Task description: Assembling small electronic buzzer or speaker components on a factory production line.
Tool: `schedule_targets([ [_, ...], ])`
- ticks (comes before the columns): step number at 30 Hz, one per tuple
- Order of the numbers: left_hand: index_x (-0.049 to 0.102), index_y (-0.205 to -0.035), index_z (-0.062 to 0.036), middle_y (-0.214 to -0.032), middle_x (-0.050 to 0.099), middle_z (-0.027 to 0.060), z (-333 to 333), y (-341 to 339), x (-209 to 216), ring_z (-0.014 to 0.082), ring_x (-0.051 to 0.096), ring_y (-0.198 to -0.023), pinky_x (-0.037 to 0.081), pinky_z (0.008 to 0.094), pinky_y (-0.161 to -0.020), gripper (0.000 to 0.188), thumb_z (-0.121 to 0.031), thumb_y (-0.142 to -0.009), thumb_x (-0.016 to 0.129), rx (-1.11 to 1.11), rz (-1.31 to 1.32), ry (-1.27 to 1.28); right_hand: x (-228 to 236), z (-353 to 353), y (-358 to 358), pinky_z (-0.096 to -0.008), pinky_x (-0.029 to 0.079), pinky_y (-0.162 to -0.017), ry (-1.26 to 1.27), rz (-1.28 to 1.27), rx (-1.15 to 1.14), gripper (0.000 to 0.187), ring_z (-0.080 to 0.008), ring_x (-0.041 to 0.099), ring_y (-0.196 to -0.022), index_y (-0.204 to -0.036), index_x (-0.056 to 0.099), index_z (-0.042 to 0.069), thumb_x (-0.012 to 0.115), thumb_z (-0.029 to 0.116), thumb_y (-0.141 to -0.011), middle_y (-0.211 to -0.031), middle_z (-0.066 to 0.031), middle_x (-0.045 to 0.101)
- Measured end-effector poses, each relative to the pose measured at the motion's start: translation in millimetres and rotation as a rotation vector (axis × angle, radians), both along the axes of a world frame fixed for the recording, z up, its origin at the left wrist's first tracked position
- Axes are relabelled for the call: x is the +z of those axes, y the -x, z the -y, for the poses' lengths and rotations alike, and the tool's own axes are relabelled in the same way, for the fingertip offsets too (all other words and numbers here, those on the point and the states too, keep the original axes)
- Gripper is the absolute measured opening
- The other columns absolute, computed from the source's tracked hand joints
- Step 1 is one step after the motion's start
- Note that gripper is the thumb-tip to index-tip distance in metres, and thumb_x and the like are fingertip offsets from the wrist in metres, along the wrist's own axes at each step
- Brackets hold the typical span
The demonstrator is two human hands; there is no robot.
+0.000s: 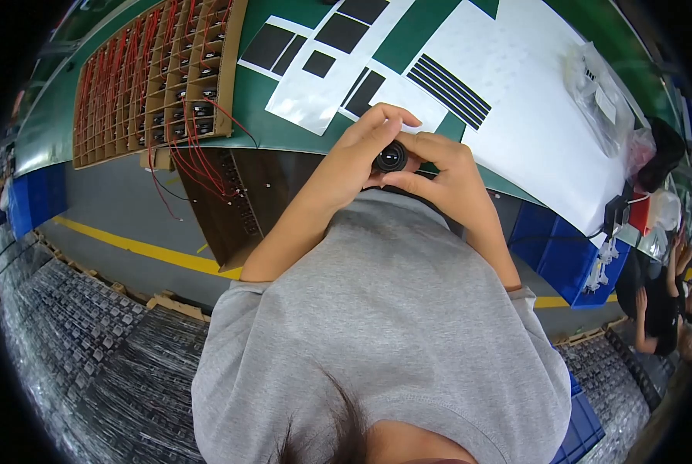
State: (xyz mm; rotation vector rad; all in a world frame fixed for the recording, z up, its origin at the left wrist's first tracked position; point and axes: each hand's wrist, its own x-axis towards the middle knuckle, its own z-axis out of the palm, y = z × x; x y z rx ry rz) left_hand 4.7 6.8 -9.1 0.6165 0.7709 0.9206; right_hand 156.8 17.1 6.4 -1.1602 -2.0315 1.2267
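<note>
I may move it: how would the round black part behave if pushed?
The round black part might roll on edge, given its circular rim. Small between left hand and right hand, it seems light; its shiny front may slip.

From where I stand, I can't read any words or numbers. Well to the right of the two hands (pixel 440 164), a clear plastic bag (pixel 616 133) shows a whitish label (pixel 606 103) and some dark marks (pixel 591 75), too small to make out.
</note>
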Motion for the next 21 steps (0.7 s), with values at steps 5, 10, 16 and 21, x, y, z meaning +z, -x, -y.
schedule_targets([
  [5, 0.045, -0.099, -0.0060, -0.060, 0.048, 0.0025, 0, 13, -10, 0.0031, 0.036, -0.043, 0.026, 0.0151, -0.038, 0.022, -0.026, -0.090, 0.041, -0.054, 0.091, -0.031, 3, -5, 1, -0.0237, 0.041, -0.058, 0.190, -0.111, 0.026, 0.030, -0.0125, 0.050, -0.061, -0.092, 0.061, 0.000, 0.068, 0.015, -0.067, -0.069, -0.0068, 0.058],
  [10, 0.046, -0.098, -0.0048, -0.053, 0.039, 0.0005, 10, 31, -11, 0.0048, 0.030, -0.039, 0.022, 0.0177, -0.038, 0.021, -0.023, -0.091, 0.040, -0.010, 0.151, -0.024, 6, -22, 8, -0.0219, 0.042, -0.055, -0.033, -0.121, 0.005, 0.021, -0.0115, 0.052, -0.060, -0.084, 0.062, 0.003, 0.067, 0.015, -0.069, -0.069, -0.0053, 0.057],
  [16, 0.042, -0.099, -0.0064, -0.060, 0.040, 0.0001, 19, 44, -11, 0.0034, 0.031, -0.044, 0.023, 0.0177, -0.039, 0.020, -0.009, -0.082, 0.052, 0.114, 0.029, -0.052, 6, -53, 43, -0.0238, 0.041, -0.060, -0.303, -0.009, 0.011, 0.015, -0.0149, 0.052, -0.065, -0.085, 0.061, 0.003, 0.060, 0.011, -0.073, -0.074, -0.0058, 0.056],
  [21, 0.040, -0.093, -0.0070, -0.063, 0.041, -0.0002, 19, 56, -6, 0.0030, 0.032, -0.046, 0.023, 0.0174, -0.039, 0.023, -0.002, -0.077, 0.055, 0.070, -0.123, -0.114, -25, -92, 87, -0.0329, 0.046, -0.066, -0.572, 0.096, 0.025, 0.016, -0.0235, 0.055, -0.080, -0.084, 0.062, 0.003, 0.058, 0.014, -0.073, -0.087, -0.0094, 0.056],
])
